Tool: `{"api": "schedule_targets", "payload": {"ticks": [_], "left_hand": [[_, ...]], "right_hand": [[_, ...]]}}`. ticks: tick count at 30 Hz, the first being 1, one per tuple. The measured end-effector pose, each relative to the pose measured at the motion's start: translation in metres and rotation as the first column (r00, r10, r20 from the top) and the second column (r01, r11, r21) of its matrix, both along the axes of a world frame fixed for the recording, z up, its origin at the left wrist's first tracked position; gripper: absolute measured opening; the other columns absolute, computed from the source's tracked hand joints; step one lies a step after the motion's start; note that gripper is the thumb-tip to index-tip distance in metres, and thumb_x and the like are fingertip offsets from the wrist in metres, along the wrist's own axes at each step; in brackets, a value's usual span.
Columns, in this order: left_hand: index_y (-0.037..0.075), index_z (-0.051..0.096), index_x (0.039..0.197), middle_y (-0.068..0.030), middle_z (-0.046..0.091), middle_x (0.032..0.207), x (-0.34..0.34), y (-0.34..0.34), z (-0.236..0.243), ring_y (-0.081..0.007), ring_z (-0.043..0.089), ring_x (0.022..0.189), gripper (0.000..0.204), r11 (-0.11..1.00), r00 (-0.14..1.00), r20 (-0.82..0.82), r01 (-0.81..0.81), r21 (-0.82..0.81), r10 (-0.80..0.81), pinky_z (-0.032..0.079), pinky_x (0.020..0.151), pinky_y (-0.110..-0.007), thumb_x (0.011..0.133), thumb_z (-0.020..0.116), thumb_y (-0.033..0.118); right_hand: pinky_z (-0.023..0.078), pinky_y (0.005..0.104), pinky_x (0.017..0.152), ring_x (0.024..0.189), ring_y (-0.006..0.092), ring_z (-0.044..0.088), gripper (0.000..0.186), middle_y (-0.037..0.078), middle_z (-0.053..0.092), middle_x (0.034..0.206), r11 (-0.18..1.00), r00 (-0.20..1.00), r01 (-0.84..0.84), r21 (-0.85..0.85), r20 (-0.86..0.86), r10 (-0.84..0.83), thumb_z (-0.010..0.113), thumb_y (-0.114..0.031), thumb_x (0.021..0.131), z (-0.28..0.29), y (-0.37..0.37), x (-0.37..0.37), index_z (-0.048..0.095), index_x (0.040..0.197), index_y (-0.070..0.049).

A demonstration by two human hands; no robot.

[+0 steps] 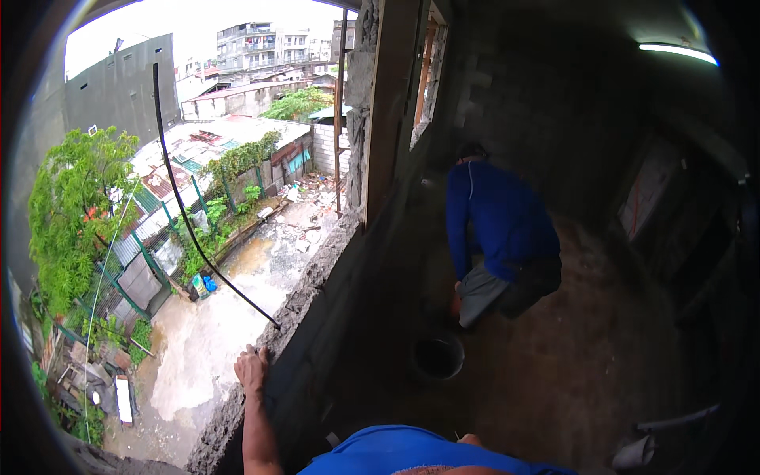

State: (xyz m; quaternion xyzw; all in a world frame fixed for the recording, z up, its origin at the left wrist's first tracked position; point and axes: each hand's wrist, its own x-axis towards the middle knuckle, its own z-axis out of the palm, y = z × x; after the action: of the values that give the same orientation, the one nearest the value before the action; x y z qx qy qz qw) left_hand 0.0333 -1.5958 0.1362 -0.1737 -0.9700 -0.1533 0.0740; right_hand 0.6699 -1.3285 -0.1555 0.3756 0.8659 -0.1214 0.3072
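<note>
My left hand [252,367] rests on the rough concrete ledge [305,294] of the window opening, its fingers apart and slightly bent over the top. It holds nothing. Just beyond it, a thin dark bent rod [207,255] rises out of the ledge and curves up to the left. Of my right hand [469,439] only what seems to be a small patch shows above my blue shirt [396,447]; its fingers are hidden. A dark round bucket [438,356] stands on the floor ahead of me.
Beyond the bucket a person in a blue top [507,214] bends down. A wooden post [393,111] flanks the opening. Outside and below lie a wet concrete yard [198,348], a tree [75,229] and metal roofs [178,158]. A lit tube lamp [677,51] hangs at the upper right.
</note>
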Motion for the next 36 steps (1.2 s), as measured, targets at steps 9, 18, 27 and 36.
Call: {"api": "schedule_targets", "payload": {"ticks": [9, 18, 27, 36], "left_hand": [[-0.001, 0.057, 0.104, -0.0194, 0.062, 0.087, -0.008, -0.015, 0.003, -0.0322, 0.059, 0.083, 0.049, 1.000, 1.000, -0.006, -0.025, -0.009, 0.025, 0.042, 0.072, -0.041, 0.087, 0.049, 0.045], [-0.001, 0.057, 0.104, -0.0197, 0.062, 0.088, -0.005, -0.006, 0.009, -0.0322, 0.059, 0.084, 0.048, 0.999, 1.000, 0.011, 0.002, 0.034, -0.003, 0.042, 0.073, -0.041, 0.086, 0.050, 0.043], [-0.001, 0.058, 0.097, -0.0196, 0.061, 0.085, -0.001, -0.037, -0.001, -0.0328, 0.059, 0.083, 0.043, 0.999, 1.000, 0.002, 0.019, 0.031, -0.020, 0.043, 0.071, -0.042, 0.085, 0.053, 0.040], [-0.003, 0.058, 0.099, -0.0227, 0.063, 0.083, -0.021, -0.002, 0.021, -0.0366, 0.062, 0.080, 0.048, 0.996, 0.999, -0.014, 0.032, 0.081, -0.031, 0.047, 0.069, -0.044, 0.091, 0.043, 0.042]], "right_hand": [[0.050, 0.0421, 0.071, 0.083, 0.0336, 0.063, 0.038, 0.020, 0.065, 0.085, 0.988, 0.988, 0.136, 0.072, -0.078, -0.131, 0.054, -0.037, 0.076, 0.042, -0.020, -0.050, 0.067, 0.079, -0.002], [0.051, 0.0366, 0.064, 0.071, 0.0269, 0.064, 0.028, 0.015, 0.064, 0.069, 0.978, 0.925, 0.151, -0.145, -0.329, -0.191, 0.062, -0.028, 0.072, 0.035, -0.036, -0.050, 0.064, 0.073, 0.000], [0.051, 0.0373, 0.060, 0.062, 0.0239, 0.063, 0.013, 0.013, 0.064, 0.068, 0.779, 0.763, 0.605, -0.167, -0.160, -0.627, 0.058, -0.016, 0.068, 0.165, -0.090, -0.120, 0.066, 0.071, -0.007], [0.045, 0.0310, 0.040, 0.051, 0.0151, 0.059, 0.010, 0.006, 0.063, 0.063, 0.611, 0.688, 0.596, -0.522, -0.061, -0.723, 0.062, -0.016, 0.069, 0.131, -0.051, -0.115, 0.064, 0.075, -0.008]]}}
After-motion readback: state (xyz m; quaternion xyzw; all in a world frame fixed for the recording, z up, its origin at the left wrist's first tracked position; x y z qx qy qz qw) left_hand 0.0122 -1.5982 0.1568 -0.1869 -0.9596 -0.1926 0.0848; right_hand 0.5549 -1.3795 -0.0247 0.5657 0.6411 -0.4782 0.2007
